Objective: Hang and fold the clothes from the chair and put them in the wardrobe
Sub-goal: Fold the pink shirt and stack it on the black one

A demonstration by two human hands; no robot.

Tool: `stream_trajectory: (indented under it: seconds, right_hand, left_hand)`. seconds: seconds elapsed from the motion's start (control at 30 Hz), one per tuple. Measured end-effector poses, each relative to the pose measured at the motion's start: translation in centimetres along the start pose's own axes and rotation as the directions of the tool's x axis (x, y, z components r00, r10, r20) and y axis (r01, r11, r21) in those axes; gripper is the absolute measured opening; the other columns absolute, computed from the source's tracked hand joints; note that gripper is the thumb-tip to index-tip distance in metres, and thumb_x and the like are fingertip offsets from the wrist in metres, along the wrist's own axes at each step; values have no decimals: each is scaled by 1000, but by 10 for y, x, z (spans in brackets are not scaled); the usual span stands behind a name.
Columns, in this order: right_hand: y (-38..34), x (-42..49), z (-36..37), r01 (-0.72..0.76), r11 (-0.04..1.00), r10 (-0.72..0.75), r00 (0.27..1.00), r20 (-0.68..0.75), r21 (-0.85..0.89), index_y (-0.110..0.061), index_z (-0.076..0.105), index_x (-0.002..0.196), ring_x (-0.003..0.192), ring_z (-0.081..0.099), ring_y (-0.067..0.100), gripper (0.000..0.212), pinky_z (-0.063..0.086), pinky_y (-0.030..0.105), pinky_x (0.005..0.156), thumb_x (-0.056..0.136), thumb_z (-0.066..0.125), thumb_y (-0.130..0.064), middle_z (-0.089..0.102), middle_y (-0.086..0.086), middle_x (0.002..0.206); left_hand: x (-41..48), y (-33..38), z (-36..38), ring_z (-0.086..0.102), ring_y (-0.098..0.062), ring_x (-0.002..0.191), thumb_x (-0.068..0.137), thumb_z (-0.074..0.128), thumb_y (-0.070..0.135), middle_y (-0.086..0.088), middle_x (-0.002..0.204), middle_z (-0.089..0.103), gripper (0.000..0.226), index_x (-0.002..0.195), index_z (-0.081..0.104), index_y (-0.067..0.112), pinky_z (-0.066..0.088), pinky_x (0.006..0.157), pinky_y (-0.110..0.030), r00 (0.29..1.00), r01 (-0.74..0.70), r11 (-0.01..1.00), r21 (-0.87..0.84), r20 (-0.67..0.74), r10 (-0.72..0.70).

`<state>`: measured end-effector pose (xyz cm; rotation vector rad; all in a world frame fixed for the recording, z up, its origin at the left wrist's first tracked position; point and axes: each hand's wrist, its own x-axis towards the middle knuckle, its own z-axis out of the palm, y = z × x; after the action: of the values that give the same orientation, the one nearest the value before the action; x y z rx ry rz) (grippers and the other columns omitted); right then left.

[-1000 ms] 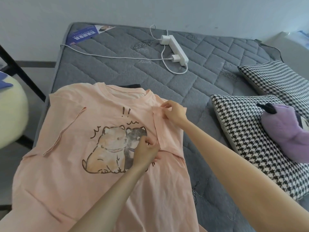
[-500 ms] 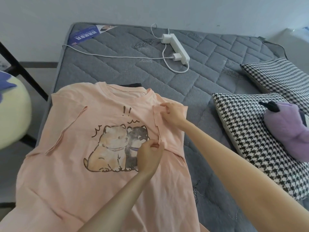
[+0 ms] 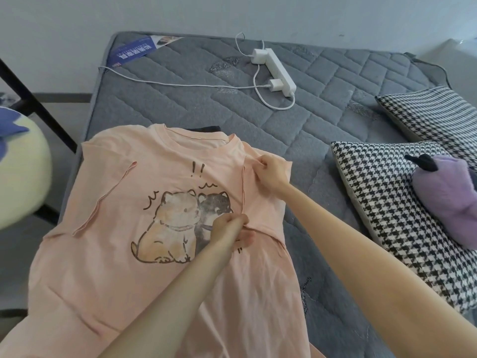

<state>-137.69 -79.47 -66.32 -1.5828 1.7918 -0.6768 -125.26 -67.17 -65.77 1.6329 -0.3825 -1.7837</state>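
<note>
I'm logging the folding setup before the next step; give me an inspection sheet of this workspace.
Surface: grey quilted mattress.
Job's things: pink T-shirt lying print up, both sleeves folded inward; dark garment showing beyond its collar.
Clutter: near houndstooth pillow carrying a purple plush toy, far houndstooth pillow, blue leaflet.
Hands: left hand and right hand both pinch the pillow-side sleeve's edge.
Cables: white power strip with a plugged charger; white cord trailing off the mattress.
Surroundings: pale wall, black bar, pale yellow rounded object at left.

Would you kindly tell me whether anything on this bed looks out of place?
A white power strip with a plugged-in charger lies on the bare mattress, its cable running to the left edge: odd for a bed. Nothing looks wrong with the pink T-shirt.
</note>
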Motion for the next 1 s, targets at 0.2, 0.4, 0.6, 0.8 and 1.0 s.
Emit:
stream_trajectory:
  seconds: [0.2, 0.4, 0.6, 0.8, 1.0]
  right_hand:
    - [3, 5, -3, -59, 985, 68, 997, -46, 159, -33, 63, 77, 81, 58, 9, 19, 46, 23, 77, 93, 54, -27, 63, -8, 82]
    - [4, -1, -3, -32, 967, 47, 997, -55, 253, -32, 64, 76, 71, 57, 11, 19, 47, 27, 74, 93, 58, -26, 62, -3, 73]
    - [2, -4, -6, -69, 920, 101, 993, -63, 386, -27, 64, 71, 66, 49, 14, 35, 40, 25, 65, 87, 48, 0, 58, -5, 71]
    - [-4, -5, -2, -75, 924, 93, 995, -29, 375, -20, 65, 73, 63, 50, 9, 40, 39, 8, 54, 81, 42, 12, 61, -4, 76]
    - [-4, -1, -5, -205, 847, 233, 972, 5, 490, -20, 61, 73, 51, 38, 8, 38, 29, 17, 47, 82, 38, 9, 47, -4, 60]
  left_hand:
    - [5, 0, -4, 47, -5, 31, 87, 56, 9, -2, 57, 65, 16, 74, 49, 12, 44, 37, -16, 993, -76, 993, 95, -81, 84]
    - [4, 6, -5, 50, -7, 36, 87, 59, 9, -1, 59, 67, 7, 88, 58, 16, 50, 46, -18, 999, 27, 999, 47, -23, -26]
    - [8, 3, -6, 49, -6, 36, 84, 48, -5, 0, 56, 47, 22, 77, 53, 15, 44, 39, -15, 998, -34, 999, 42, -49, 36]
    - [6, 2, -4, 52, -16, 40, 87, 54, 6, -7, 62, 58, 11, 95, 48, 11, 35, 34, -14, 990, -121, 979, 165, -49, 131]
    - [8, 4, -6, 53, -13, 38, 100, 39, 19, -6, 67, 64, 18, 108, 55, 21, 45, 38, -18, 979, -203, 968, 148, 15, 203]
